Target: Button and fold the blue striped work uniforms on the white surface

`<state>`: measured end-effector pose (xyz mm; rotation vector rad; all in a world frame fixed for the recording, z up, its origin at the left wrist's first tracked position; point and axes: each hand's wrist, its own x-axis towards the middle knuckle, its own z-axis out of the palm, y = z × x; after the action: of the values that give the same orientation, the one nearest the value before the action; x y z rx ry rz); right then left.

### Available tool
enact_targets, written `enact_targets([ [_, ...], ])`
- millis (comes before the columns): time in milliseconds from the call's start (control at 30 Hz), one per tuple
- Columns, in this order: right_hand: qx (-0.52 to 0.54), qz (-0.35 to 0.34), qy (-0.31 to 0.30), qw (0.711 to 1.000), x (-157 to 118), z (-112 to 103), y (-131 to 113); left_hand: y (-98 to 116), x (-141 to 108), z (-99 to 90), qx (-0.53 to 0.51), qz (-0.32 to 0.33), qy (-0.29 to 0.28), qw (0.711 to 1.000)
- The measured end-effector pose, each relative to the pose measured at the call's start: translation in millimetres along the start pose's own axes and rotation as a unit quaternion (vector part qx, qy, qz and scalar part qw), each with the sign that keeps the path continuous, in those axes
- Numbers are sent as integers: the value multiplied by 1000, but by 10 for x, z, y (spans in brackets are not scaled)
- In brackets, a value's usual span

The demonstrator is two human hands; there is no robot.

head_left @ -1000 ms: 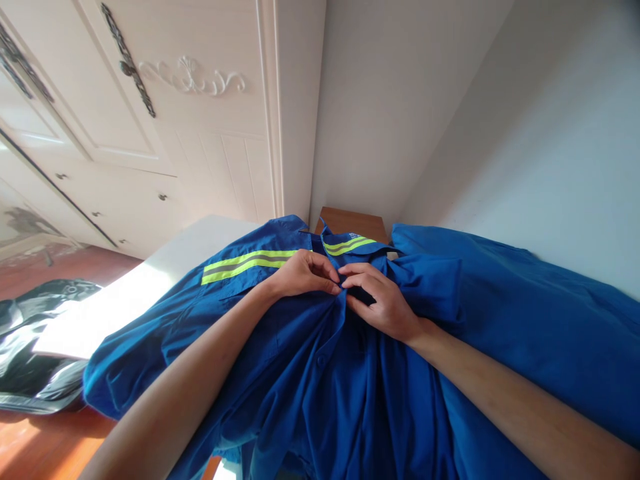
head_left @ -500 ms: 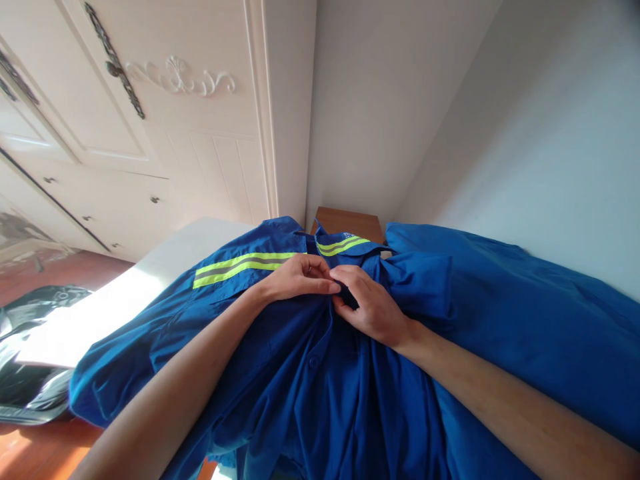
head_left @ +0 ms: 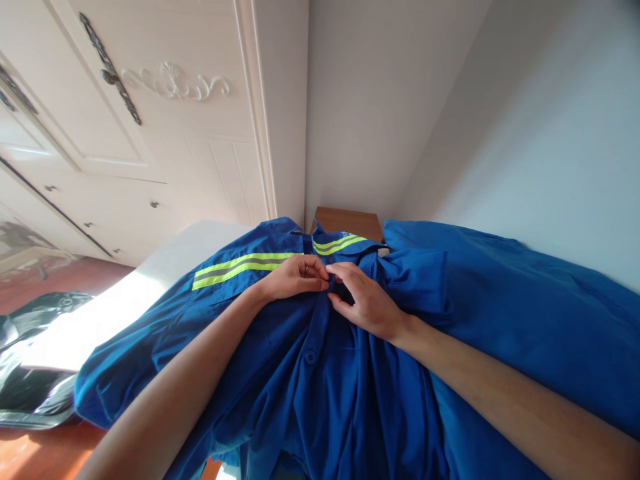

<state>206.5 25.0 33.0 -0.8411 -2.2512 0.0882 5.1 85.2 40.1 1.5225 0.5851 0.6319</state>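
A blue work jacket (head_left: 260, 353) with yellow-and-grey reflective strips (head_left: 240, 268) lies spread out before me. My left hand (head_left: 296, 277) pinches the edge of its front opening. Close against it, my right hand (head_left: 367, 301) has thumb and fingers closed on the same front edge, the fingertips of both hands nearly touching. Whatever small part sits between the fingertips is hidden. Below the hands, one round blue button (head_left: 311, 357) shows on the front strip. The collar area lies just beyond my hands.
A white cabinet (head_left: 200, 160) with metal handles stands at the left. Behind the jacket is a brown wooden piece (head_left: 347, 222). Blue fabric (head_left: 525, 320) covers the right side, along the wall (head_left: 565, 167). A shiny black bag (head_left: 43, 393) rests on the reddish floor at left.
Both hands stay at the jacket's front edge, with small finger movements. The front strip with the button lies a little straighter. The view has shifted slightly.
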Motion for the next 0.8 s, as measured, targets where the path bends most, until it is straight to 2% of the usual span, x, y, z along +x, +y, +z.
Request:
enact_targets([
  [133,-2,30,1,1000,-12,10,17,-13,0,-1,6,5,12,1000],
  [300,-32,52,22,998,3,-30,-16,-6,2,-4,-44,12,36,998],
  [467,-47,63,6,997,25,-44,-43,-5,12,16,-59,1,44,997],
  [633,-48,55,13,997,30,-31,-58,22,5,27,-56,-14,30,998],
  [800,-53,51,21,997,35,-27,-81,29,-10,2,-61,-29,-12,998],
])
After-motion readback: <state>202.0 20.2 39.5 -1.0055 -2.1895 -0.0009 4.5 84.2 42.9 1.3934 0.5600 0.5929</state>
